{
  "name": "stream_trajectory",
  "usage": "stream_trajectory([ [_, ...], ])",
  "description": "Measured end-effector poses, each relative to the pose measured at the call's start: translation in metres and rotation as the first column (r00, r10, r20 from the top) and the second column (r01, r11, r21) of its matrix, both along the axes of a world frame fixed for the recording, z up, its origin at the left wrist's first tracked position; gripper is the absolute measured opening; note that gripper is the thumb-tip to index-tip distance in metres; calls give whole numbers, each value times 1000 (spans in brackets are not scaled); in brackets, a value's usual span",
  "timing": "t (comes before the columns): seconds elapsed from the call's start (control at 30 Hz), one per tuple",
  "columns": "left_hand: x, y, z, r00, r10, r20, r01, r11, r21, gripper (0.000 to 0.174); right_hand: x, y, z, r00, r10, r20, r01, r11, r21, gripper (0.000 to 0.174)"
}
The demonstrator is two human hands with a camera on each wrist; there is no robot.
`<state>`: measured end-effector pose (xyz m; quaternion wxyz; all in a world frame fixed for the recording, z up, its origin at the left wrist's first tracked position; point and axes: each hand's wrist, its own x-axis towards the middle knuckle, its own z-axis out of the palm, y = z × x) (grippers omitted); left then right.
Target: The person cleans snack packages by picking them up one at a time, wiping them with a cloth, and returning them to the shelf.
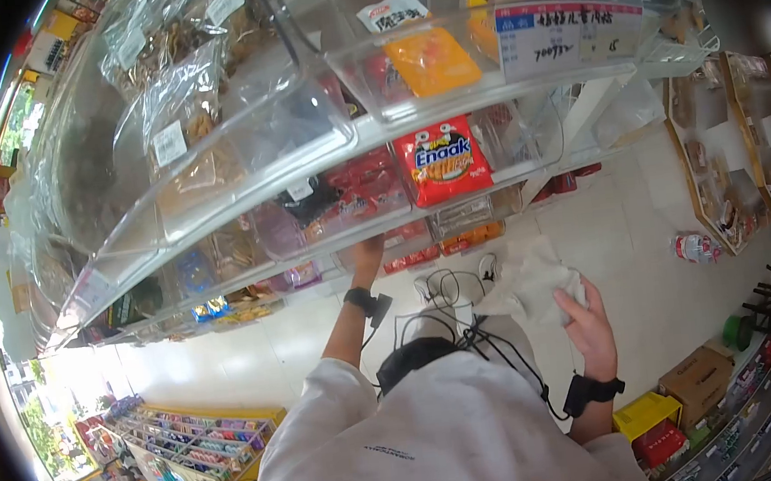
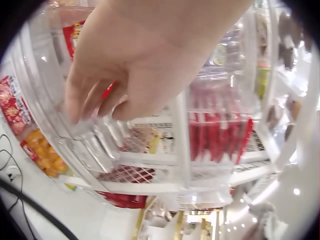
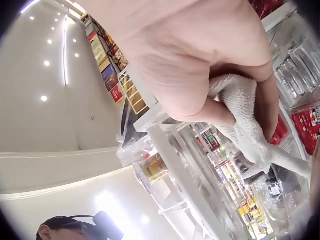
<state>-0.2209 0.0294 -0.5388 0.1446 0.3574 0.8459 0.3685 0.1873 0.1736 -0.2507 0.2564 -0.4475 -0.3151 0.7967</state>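
Note:
My right hand point(image 1: 588, 321) grips a white cloth point(image 1: 546, 291) out in front of my body. In the right wrist view the cloth point(image 3: 240, 100) is bunched between thumb and fingers, and one end trails off to the lower right. My left hand point(image 1: 369, 253) reaches under the upper shelf toward a lower clear bin. Seen from the left wrist, the hand point(image 2: 135, 65) points down with fingers bent and spread apart, fingertips right at silver-wrapped packs point(image 2: 102, 145) in the bin. A red Enaak snack pack point(image 1: 445, 161) stands in the bin above.
Above, a clear shelf bin holds bagged dried goods point(image 1: 197, 148), an orange packet point(image 1: 433, 62) and a price label point(image 1: 571, 38). Red packs point(image 2: 220, 135) fill a neighbouring bin. Black cables point(image 1: 454, 313) hang before my legs. Cardboard box point(image 1: 698, 383) and yellow crate point(image 1: 648, 415) stand at right.

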Motion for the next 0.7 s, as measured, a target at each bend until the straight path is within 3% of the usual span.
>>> stream_trajectory([
  [0.1,-21,-16,-27,991,72,-110,-80,994,-78,27,4,-10,3,999,-27,33,28,999,-34,45],
  [0.33,-45,-39,-91,913,-91,-397,-8,971,-240,24,9,-38,4,990,-107,96,111,993,-34,45],
  [0.5,-49,-48,-119,833,-149,-532,18,970,-243,23,-3,-45,9,991,-64,115,63,998,7,44],
  [0.63,-42,-29,-51,914,-217,-343,56,904,-423,22,-22,-48,20,994,-39,102,38,999,13,44],
  [0.7,-26,-24,-6,923,-66,-379,-42,962,-270,19,-26,-45,9,988,-5,155,6,1000,-4,44],
])
